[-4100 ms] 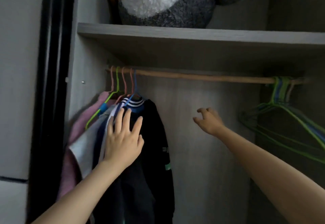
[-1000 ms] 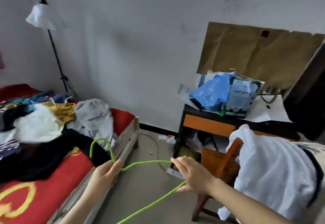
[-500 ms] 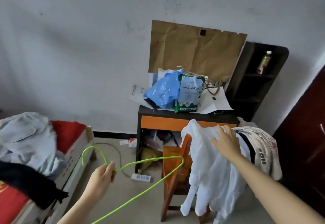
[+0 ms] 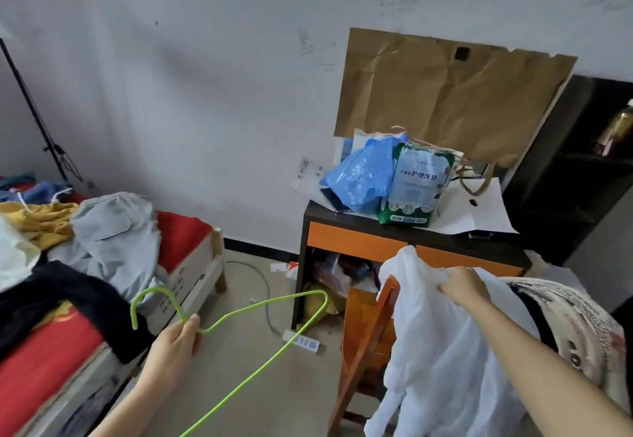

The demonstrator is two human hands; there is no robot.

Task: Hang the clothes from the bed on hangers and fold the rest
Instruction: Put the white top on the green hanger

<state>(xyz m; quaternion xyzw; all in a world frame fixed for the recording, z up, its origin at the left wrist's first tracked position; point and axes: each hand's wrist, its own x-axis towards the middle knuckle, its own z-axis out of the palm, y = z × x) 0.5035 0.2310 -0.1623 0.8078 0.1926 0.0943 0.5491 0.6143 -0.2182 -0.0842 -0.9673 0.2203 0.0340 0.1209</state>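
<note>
Right hand fingers are curled into the top of a white garment, and a fold of its cloth is pinched there. That garment is draped over the back of an orange chair, with its lower part hanging toward the floor. A green hanger is held out to the left of it by the left hand, the wire being gripped between thumb and fingers at the neck just below the hook. Hanger and garment are kept apart; nothing has been threaded onto the wire yet.

A printed garment is laid just beside the white one, at the right. On the bed, well apart to the left, a heap is seen: a grey piece, a yellow one and a black one trailing over the edge, with more behind.

The task is judged to be far from finished. One garment is about to be hung; the heap on the bed is left to be sorted, hung or folded, and no folded stack is shown.
</note>
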